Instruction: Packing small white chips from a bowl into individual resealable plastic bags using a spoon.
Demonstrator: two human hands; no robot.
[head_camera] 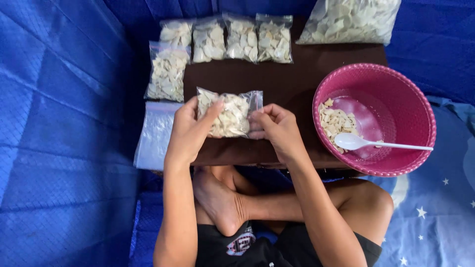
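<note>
Near the middle of the frame the person holds a small clear bag of pale chips just above the dark brown table, one hand at each end. The left hand is closed around the bag's left end, thumb lying across its front and fingers behind it. The right hand pinches the bag's right edge, at the clear strip there, between thumb and bent fingers. Along the top of the frame a row of four filled bags lies side by side, with a fifth filled bag just below the row's left end. Under that, at the table's left edge and partly behind the left hand, sits a stack of empty clear bags. In the upper right corner rests a large bag of the same chips. At right, a pink basket holds a heap of chips and a white plastic spoon whose handle points right. Blue quilted fabric surrounds everything.
</note>
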